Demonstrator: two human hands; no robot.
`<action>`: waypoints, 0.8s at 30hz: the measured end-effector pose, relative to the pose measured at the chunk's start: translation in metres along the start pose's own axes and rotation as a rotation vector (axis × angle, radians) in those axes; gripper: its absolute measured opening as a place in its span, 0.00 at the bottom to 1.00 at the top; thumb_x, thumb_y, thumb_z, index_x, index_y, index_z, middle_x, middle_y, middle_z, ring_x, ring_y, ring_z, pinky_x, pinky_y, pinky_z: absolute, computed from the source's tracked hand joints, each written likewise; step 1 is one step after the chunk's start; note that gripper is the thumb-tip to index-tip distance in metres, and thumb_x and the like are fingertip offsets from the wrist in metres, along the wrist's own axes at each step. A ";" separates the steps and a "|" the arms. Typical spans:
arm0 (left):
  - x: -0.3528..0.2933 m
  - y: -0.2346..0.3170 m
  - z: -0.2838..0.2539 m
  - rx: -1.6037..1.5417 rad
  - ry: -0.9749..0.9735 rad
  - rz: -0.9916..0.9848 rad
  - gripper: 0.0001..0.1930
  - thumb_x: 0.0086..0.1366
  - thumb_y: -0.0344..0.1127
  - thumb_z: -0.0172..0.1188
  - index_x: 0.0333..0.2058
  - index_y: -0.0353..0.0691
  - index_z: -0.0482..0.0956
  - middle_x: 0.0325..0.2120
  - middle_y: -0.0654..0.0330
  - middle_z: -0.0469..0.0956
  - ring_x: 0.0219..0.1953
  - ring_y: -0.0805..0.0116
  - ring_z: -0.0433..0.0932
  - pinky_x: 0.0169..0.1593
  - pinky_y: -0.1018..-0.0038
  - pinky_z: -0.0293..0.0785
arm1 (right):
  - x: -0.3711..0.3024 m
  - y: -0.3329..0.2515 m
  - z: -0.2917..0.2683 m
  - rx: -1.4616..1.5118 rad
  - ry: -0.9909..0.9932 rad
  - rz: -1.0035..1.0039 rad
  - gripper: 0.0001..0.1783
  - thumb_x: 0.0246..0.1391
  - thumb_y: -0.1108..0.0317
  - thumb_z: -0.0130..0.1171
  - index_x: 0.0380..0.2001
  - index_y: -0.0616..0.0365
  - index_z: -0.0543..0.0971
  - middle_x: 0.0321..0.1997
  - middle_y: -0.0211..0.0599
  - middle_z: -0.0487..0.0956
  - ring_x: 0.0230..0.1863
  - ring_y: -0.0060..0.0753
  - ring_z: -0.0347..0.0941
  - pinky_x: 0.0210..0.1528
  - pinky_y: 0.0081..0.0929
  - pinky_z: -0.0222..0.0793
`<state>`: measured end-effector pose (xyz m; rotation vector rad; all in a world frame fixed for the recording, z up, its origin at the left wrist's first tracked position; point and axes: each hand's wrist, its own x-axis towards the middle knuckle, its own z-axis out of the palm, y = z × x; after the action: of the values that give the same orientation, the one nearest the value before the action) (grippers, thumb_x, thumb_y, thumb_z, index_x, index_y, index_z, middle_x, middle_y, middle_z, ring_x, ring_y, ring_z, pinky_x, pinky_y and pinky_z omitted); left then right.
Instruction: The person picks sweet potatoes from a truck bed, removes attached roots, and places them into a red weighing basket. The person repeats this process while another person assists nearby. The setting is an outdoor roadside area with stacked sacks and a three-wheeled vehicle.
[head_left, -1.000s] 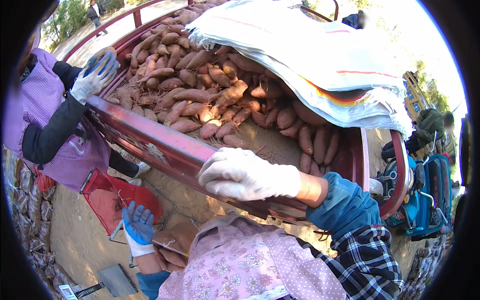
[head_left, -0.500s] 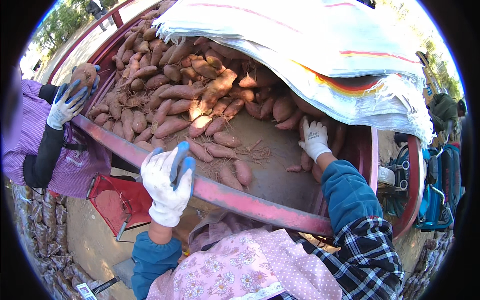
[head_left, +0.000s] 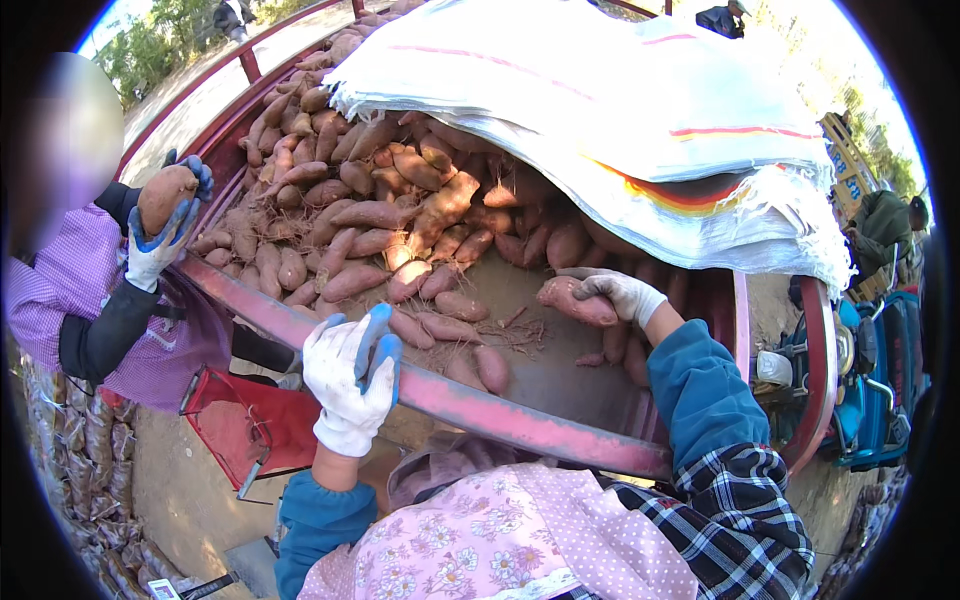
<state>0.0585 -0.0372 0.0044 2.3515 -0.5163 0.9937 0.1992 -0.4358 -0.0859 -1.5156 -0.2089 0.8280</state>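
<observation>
A sweet potato (head_left: 575, 302) is gripped in my gloved right hand (head_left: 622, 296), raised just over the right end of the red metal truck bed (head_left: 520, 415). My left hand (head_left: 350, 378), in a white glove with blue fingertips, hovers at the bed's near rim with its fingers apart and nothing in them. A large heap of sweet potatoes (head_left: 375, 214) fills the bed's far left and middle. A few more (head_left: 490, 369) lie loose with stringy roots on the bare metal near me. Others sit beneath and beside my right hand.
White woven sacks (head_left: 560, 90) with coloured stripes cover the heap's far right. At left, a person in purple holds a sweet potato (head_left: 165, 198) in gloved hands. A red folding stool (head_left: 240, 420) stands below the rim. Blue machinery (head_left: 875, 380) is at right; filled bags (head_left: 95, 460) line the lower left.
My right hand has lifted a sweet potato from the pile at the bed's right side. My left hand stays near the rim, fingers still apart. The person at left has raised their sweet potato slightly.
</observation>
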 end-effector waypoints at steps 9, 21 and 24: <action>0.000 0.004 -0.009 0.011 0.057 0.023 0.15 0.57 0.35 0.66 0.44 0.43 0.83 0.31 0.59 0.83 0.35 0.58 0.81 0.51 0.60 0.73 | 0.022 -0.112 0.108 0.767 -0.358 -0.111 0.38 0.63 0.45 0.53 0.65 0.63 0.62 0.54 0.74 0.73 0.32 0.60 0.81 0.30 0.46 0.84; -0.034 0.002 -0.076 -1.458 0.457 -0.773 0.35 0.67 0.42 0.61 0.67 0.38 0.57 0.59 0.51 0.69 0.56 0.58 0.74 0.58 0.62 0.75 | 0.026 -0.166 0.316 -0.075 -0.192 -0.482 0.24 0.69 0.63 0.47 0.61 0.65 0.69 0.57 0.41 0.77 0.56 0.34 0.72 0.60 0.28 0.65; -0.106 -0.044 -0.119 -2.116 0.397 -0.748 0.34 0.69 0.54 0.53 0.64 0.36 0.62 0.53 0.43 0.74 0.43 0.48 0.81 0.40 0.55 0.84 | 0.035 -0.155 0.321 -0.721 0.040 -0.726 0.24 0.63 0.66 0.54 0.60 0.64 0.70 0.55 0.46 0.77 0.53 0.43 0.74 0.56 0.32 0.69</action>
<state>-0.0517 0.0838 -0.0183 0.2788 -0.1780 0.1029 0.0850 -0.1371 0.0757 -1.9144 -1.0447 0.1193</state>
